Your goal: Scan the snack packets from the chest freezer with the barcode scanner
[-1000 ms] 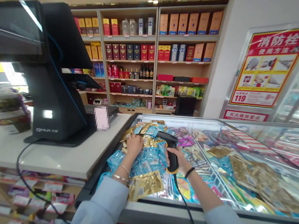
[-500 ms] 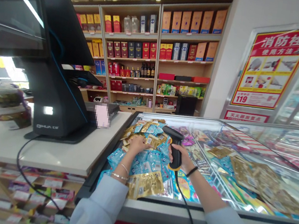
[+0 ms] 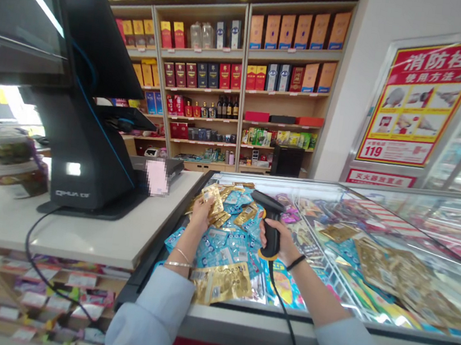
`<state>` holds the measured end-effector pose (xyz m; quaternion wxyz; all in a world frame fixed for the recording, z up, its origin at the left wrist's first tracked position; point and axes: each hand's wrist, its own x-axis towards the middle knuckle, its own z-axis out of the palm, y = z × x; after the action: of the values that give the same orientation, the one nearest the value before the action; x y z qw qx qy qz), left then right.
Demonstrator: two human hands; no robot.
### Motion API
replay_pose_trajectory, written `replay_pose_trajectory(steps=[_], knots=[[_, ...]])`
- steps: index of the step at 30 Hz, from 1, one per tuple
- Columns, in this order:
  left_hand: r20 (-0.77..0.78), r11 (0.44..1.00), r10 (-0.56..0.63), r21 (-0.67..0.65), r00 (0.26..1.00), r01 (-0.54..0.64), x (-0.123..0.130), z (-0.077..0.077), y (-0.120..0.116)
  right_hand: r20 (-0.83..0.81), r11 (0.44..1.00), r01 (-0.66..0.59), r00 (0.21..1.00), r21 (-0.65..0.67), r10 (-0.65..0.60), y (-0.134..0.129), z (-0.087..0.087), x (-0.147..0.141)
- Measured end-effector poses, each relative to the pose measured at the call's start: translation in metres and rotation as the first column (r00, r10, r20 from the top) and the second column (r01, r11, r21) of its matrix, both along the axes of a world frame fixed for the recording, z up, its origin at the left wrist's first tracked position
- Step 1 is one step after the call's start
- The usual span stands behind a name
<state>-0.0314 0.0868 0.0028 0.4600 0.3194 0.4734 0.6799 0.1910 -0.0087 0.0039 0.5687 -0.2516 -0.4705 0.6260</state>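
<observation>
Over a glass-topped freezer point(image 3: 362, 336), the left grip point(image 3: 203, 214) clamps gold foil sachets point(image 3: 213, 201) up toward the black corded scanner point(image 3: 267, 201) clamped in the right grip point(image 3: 278, 241).

The gold foil sachets point(image 3: 222, 283) look glossy and crinkled, and the blue plastic packets point(image 3: 220, 249) are shiny. The barcode scanner point(image 3: 271, 223) is matt black plastic. The freezer lid point(image 3: 394, 217) is smooth, reflective glass, the desk point(image 3: 36, 232) smooth and white, the sleeve point(image 3: 152, 315) soft pale cloth, the shelves point(image 3: 237, 111) pale wood.
</observation>
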Motion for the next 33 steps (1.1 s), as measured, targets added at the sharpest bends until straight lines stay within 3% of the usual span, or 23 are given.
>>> replay_pose_trajectory(steps=[2,5,8,10,13,17,22,26,33], knots=[[0.005,0.998,-0.058,0.039,0.998,0.058,-0.001,0.002,-0.003,-0.002,1.000,0.000,1.000,-0.009,0.000,0.000,0.001,0.000],[-0.248,0.980,-0.047,0.179,0.968,0.093,-0.003,0.007,-0.010,-0.017,1.000,0.017,1.000,0.001,-0.017,-0.002,0.003,0.000],[-0.576,0.968,0.096,0.243,0.812,0.058,-0.006,0.013,-0.017,0.015,1.000,0.012,1.000,0.022,-0.012,-0.003,0.004,0.001],[-0.665,0.974,0.180,0.226,0.725,-0.034,-0.009,0.016,-0.021,0.044,0.999,-0.002,0.999,0.033,0.000,-0.003,0.004,0.001],[-0.679,0.972,0.234,0.165,0.696,-0.166,-0.013,0.019,-0.024,0.034,0.999,-0.005,0.999,0.036,0.003,-0.003,0.004,0.002],[-0.640,0.958,0.285,0.178,0.713,-0.223,-0.014,0.019,-0.025,0.015,0.999,0.006,1.000,0.046,-0.006,-0.004,0.005,0.001],[-0.527,0.925,0.359,0.313,0.770,-0.217,-0.013,0.018,-0.024,-0.021,0.999,0.031,0.999,0.042,-0.030,-0.005,0.007,-0.001],[-0.503,0.935,0.312,0.314,0.806,-0.166,-0.012,0.017,-0.022,-0.032,0.999,0.019,0.999,0.033,-0.018,-0.006,0.008,0.000],[-0.606,0.935,0.292,0.345,0.740,-0.086,-0.005,0.023,-0.031,-0.037,0.997,0.016,0.999,0.069,-0.014,-0.008,0.009,0.001]])
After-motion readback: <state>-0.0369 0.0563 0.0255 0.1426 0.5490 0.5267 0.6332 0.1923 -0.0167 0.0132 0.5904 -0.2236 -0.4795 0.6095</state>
